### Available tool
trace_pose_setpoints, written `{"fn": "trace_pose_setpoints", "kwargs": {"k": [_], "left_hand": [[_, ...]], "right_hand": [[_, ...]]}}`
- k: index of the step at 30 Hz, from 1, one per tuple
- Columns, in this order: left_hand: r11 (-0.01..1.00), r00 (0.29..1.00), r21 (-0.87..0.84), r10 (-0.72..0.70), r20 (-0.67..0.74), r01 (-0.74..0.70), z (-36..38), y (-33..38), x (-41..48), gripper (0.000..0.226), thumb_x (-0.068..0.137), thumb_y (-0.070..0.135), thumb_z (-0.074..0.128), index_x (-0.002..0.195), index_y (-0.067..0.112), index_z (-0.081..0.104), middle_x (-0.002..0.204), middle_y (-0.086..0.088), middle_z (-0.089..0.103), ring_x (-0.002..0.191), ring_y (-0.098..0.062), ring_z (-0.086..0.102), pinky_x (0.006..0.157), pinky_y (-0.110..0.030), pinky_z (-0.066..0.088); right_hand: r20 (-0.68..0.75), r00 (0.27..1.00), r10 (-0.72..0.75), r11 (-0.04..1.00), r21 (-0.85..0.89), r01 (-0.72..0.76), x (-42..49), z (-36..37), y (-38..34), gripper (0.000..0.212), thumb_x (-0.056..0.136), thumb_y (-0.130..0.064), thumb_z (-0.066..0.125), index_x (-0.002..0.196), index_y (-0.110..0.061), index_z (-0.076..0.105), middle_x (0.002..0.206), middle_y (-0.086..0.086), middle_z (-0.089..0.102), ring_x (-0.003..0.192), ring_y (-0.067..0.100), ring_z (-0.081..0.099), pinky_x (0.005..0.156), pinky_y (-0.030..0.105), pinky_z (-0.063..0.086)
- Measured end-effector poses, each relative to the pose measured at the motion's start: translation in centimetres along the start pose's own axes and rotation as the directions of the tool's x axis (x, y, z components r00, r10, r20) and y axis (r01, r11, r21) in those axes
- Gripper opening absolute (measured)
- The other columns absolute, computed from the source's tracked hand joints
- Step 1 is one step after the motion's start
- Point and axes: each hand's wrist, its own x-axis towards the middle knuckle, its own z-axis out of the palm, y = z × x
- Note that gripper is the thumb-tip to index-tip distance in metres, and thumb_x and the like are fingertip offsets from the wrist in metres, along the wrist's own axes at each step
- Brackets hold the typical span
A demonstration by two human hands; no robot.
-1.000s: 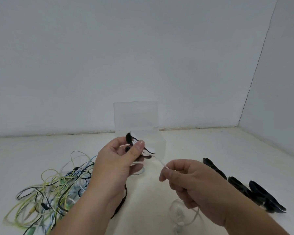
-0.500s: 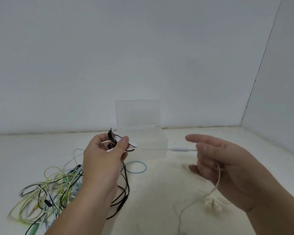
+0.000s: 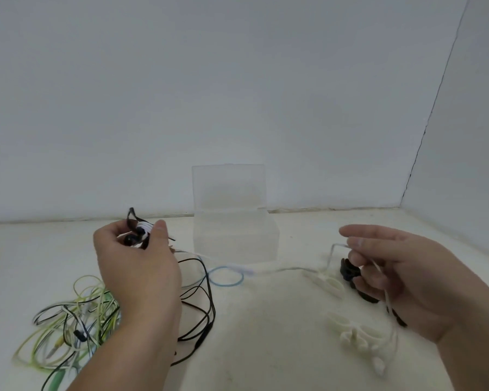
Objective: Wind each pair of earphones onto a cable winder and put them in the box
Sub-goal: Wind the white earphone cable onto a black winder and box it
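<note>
Above the table: white cable strung between two hands

Above the white table [image 3: 266, 334], left of centre, grips a black cable winder [image 3: 137, 232] in the left hand [image 3: 136, 272], thumb and curled fingers clamped round it, with several turns of white cable [image 3: 288, 268] wrapped on its middle. Holds the free run of that cable in the right hand [image 3: 393, 280], well apart to the right, fingers loosely curled about it, forefinger stretched forward.

Between the hands: cable sagging low, with an inline remote [image 3: 246, 268] partway along. Past the right hand: cable dropping to the table, its end too blurred to make out.

Behind the sagging cable, against the wall: clear box [image 3: 237, 238], lid [image 3: 228, 187] raised upright.

At the table's left: tangle of earphones [image 3: 76, 320] in green, black and white. Nearer the middle: black cable [image 3: 208, 306] and blue loop [image 3: 226, 277].

Near the right hand, lying on the table: two white winders [image 3: 323, 282] [image 3: 356, 331]. Just behind the right fingers, partly hidden: black winders [image 3: 349, 270].
</note>
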Motion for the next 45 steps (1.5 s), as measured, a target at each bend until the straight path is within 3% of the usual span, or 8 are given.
{"fn": "trace_pose_setpoints", "kwargs": {"k": [11, 14, 16, 19, 22, 25, 32, 45], "left_hand": [[1.000, 0.993, 0.005, -0.002, 0.114, 0.002, 0.3, 0.6, -0.6, 0.023, 0.089, 0.019, 0.073, 0.103, 0.021, 0.055, 0.091, 0.009, 0.061, 0.067, -0.018, 0.068, 0.075, -0.041, 0.058], [0.996, 0.969, -0.068, -0.038, 0.245, 0.056, 0.8, 0.8, -1.3, 0.021, 0.087, 0.012, 0.075, 0.092, 0.022, 0.058, 0.088, 0.005, 0.061, 0.051, -0.006, 0.062, 0.063, -0.028, 0.056], [0.987, 0.931, -0.117, -0.066, 0.359, 0.115, 1.0, 0.9, -1.7, 0.020, 0.085, 0.008, 0.075, 0.091, 0.019, 0.060, 0.089, -0.002, 0.061, 0.055, -0.007, 0.062, 0.061, -0.027, 0.057], [0.978, 0.839, -0.115, -0.084, 0.537, 0.172, 1.1, 0.9, -2.6, 0.017, 0.084, 0.005, 0.074, 0.094, 0.012, 0.061, 0.088, -0.009, 0.062, 0.058, -0.014, 0.064, 0.057, -0.023, 0.055], [0.974, 0.749, -0.106, -0.082, 0.658, 0.200, 1.2, 0.9, -3.6, 0.019, 0.082, 0.005, 0.075, 0.095, 0.009, 0.062, 0.084, -0.006, 0.063, 0.060, -0.018, 0.065, 0.059, -0.027, 0.055], [0.967, 0.703, -0.115, -0.083, 0.706, 0.229, 1.2, 1.0, -4.0, 0.022, 0.081, 0.004, 0.075, 0.098, 0.006, 0.061, 0.076, 0.002, 0.065, 0.060, -0.020, 0.066, 0.060, -0.028, 0.056], [0.978, 0.720, -0.047, -0.115, 0.684, 0.202, 1.0, 0.9, -3.7, 0.021, 0.080, 0.005, 0.077, 0.094, 0.012, 0.064, 0.085, -0.003, 0.066, 0.064, -0.021, 0.069, 0.060, -0.028, 0.057], [0.988, 0.531, 0.154, -0.137, 0.836, 0.012, 0.5, 2.2, -4.1, 0.040, 0.054, 0.005, 0.095, 0.085, 0.021, 0.076, 0.075, -0.006, 0.070, 0.051, -0.024, 0.066, 0.053, -0.027, 0.052]], "right_hand": [[-0.524, 0.827, -0.202, 0.979, -0.083, 0.187, 1.9, -1.6, 1.0, 0.022, 0.103, -0.017, 0.046, 0.096, -0.016, 0.066, 0.042, -0.006, 0.050, 0.039, 0.011, 0.055, 0.076, 0.040, 0.056], [-0.556, 0.735, -0.388, 0.906, -0.378, 0.192, 1.6, -1.1, 0.6, 0.015, 0.100, -0.035, 0.050, 0.103, -0.027, 0.062, 0.093, -0.001, 0.071, 0.076, 0.019, 0.068, 0.081, 0.042, 0.049], [-0.483, 0.742, -0.466, 0.760, -0.648, 0.055, 1.2, -0.7, 0.9, 0.024, 0.096, -0.038, 0.053, 0.119, -0.033, 0.058, 0.130, 0.004, 0.052, 0.091, 0.023, 0.057, 0.085, 0.039, 0.042], [-0.252, 0.823, -0.509, 0.692, -0.689, 0.217, 0.7, 1.0, 1.8, 0.026, 0.092, -0.040, 0.060, 0.117, -0.033, 0.063, 0.128, -0.006, 0.056, 0.105, 0.016, 0.057, 0.095, 0.035, 0.043], [0.167, 0.943, -0.287, 0.793, -0.512, 0.332, 0.0, 3.5, 3.2, 0.034, 0.085, -0.054, 0.068, 0.113, -0.033, 0.066, 0.112, -0.017, 0.071, 0.107, -0.003, 0.063, 0.101, 0.029, 0.047], [0.444, 0.896, 0.017, 0.826, -0.511, 0.238, -0.7, 5.2, 4.5, 0.035, 0.085, -0.051, 0.066, 0.117, -0.034, 0.064, 0.101, -0.015, 0.076, 0.098, -0.005, 0.068, 0.101, 0.027, 0.049], [0.393, 0.919, 0.024, 0.899, -0.410, 0.152, -1.0, 5.1, 4.4, 0.026, 0.097, -0.017, 0.058, 0.077, -0.009, 0.072, 0.046, 0.000, 0.049, 0.044, 0.017, 0.048, 0.082, 0.038, 0.059], [0.360, 0.929, -0.087, 0.953, -0.242, 0.183, -1.4, 4.5, 2.6, 0.039, 0.099, -0.018, 0.052, 0.065, -0.015, 0.070, 0.046, -0.003, 0.034, 0.042, 0.015, 0.026, 0.064, 0.027, 0.053]]}}
